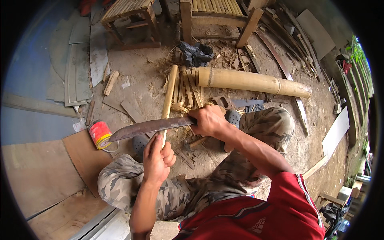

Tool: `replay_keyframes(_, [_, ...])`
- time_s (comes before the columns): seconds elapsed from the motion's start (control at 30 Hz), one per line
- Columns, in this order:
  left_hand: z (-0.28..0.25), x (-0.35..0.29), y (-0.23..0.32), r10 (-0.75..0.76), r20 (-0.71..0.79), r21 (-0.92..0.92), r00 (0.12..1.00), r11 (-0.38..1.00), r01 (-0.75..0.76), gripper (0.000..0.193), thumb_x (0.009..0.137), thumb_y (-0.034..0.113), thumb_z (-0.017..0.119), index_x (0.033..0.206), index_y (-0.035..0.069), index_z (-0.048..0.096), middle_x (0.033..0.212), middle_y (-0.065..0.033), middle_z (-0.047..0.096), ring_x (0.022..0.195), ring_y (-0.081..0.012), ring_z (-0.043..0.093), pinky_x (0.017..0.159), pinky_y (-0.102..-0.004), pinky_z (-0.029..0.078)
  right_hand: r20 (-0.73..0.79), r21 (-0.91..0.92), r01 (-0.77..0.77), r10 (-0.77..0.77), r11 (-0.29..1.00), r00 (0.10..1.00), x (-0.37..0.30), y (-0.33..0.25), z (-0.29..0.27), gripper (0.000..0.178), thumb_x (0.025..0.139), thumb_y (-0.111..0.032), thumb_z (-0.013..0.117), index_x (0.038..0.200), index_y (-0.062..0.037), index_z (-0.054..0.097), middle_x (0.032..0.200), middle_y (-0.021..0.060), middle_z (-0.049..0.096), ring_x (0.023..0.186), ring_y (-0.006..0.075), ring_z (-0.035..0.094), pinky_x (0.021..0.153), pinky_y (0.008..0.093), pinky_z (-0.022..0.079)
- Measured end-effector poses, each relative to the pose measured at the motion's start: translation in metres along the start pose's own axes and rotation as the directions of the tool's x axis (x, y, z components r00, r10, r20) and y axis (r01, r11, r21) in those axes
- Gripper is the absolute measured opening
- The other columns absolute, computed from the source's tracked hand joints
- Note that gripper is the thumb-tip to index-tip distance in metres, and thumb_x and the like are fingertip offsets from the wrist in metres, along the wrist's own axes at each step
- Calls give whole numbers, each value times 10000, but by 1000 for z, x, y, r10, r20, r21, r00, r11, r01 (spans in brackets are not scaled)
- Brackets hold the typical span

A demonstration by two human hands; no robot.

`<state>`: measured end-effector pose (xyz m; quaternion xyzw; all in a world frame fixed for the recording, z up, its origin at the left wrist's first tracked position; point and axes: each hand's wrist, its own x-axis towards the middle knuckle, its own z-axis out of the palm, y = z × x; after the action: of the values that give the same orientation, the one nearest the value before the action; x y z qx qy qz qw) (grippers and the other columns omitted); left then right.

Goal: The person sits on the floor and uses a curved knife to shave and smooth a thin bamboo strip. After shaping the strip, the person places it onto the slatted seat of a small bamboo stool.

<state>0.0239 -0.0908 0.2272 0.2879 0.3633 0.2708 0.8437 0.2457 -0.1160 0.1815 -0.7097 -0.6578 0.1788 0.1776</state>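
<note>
My right hand (210, 120) is wrapped round the handle of a machete (150, 127), whose long dark blade reaches leftward across the front of my body. In my left hand (159, 159) is a thin bamboo strip (164, 138), pinched upright between thumb and fingers. The blade crosses the strip just above my fingertips; whether it cuts into it I cannot tell. Directly beyond the blade, a narrow bamboo pole (170, 90) points away from me. Split bamboo pieces (188, 86) lie beside it, near the end of a thick bamboo culm (240, 81).
A handsaw (242, 103) lies below the culm. A red and yellow can (100, 134) stands at left, near boards (86, 154). Beyond are a black plastic bag (195, 54) and bamboo-topped benches (220, 18). Scrap wood lines the right wall. Shavings litter the ground between my feet.
</note>
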Motion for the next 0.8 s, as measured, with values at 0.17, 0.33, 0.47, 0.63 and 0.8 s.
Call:
replay_keyframes(0.17, [-6,-4,-1,18,-8,0,1000,1000,-18,218,1061,270,427,972,109,544,575,64,257,445,-54,196,413,-237,189,4,35,125,-126,991,992,-21,-21,1,175,822,-228,618,862,-83,708,601,167,638,514,321,636,515,468,506])
replay_keyframes(0.33, [3,-2,3,22,-57,5,998,1000,-21,315,1056,279,437,1245,70,577,582,68,247,451,-51,205,419,-232,194,94,-24,-33,35,999,995,-2,-10,-7,207,863,-283,577,925,-146,720,661,121,672,553,285,652,520,437,525])
replay_keyframes(0.47, [-1,-5,-1,8,-61,59,998,998,-5,383,1059,284,413,1338,49,528,592,73,217,458,-38,186,413,-215,196,88,-71,-1,7,997,996,-10,-21,-10,207,865,-299,594,945,-158,722,651,100,666,559,263,653,518,432,526])
replay_keyframes(0.63, [4,-3,3,30,-12,28,999,999,-29,366,1060,273,404,1321,59,548,586,71,216,454,-39,181,410,-216,193,-39,-47,-25,23,999,999,-3,-3,0,174,844,-267,617,902,-142,724,642,116,663,546,290,645,533,438,526])
replay_keyframes(0.8, [4,-10,3,-12,12,118,1000,993,11,384,1063,251,390,1350,32,521,581,72,238,446,-40,191,404,-223,193,28,-123,-296,302,947,953,21,28,-12,225,899,-289,566,868,-119,709,609,112,645,510,263,626,496,417,521])
